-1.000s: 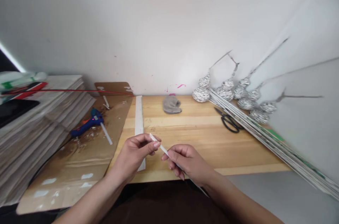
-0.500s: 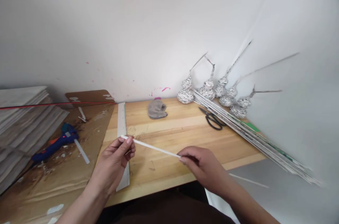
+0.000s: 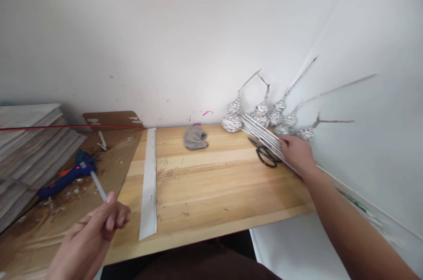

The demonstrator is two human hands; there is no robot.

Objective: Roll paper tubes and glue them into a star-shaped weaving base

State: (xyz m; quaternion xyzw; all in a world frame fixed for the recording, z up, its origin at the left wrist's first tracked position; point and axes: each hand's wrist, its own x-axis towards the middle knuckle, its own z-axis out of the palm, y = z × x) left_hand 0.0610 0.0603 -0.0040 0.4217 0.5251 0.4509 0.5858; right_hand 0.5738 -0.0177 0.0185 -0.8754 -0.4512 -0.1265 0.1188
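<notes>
My left hand (image 3: 97,227) is closed at the lower left, its thumb lying over curled fingers; I see nothing in it. Just beyond the thumb is the pale stick (image 3: 98,184) of a blue glue gun (image 3: 68,178) lying on cardboard. At the right, my right hand (image 3: 295,152) pinches at a bundle of thin rolled paper sticks (image 3: 261,131), its fingertips partly hidden. Black scissors (image 3: 267,156) lie close to that hand. Behind the bundle stand several gourd shapes woven from paper (image 3: 232,117), with sticks poking from their tops.
A white strip (image 3: 148,187) lies along the left of the wooden table (image 3: 211,192). A grey cloth (image 3: 194,138) sits near the wall. Stacked sheets (image 3: 29,143) stand on the cardboard (image 3: 115,152) at far left, with a red cord (image 3: 66,128) across them.
The white stick stretched between both hands is no longer seen there. My right hand has moved right and away from me to the bundle; my left hand has dropped left and nearer.
</notes>
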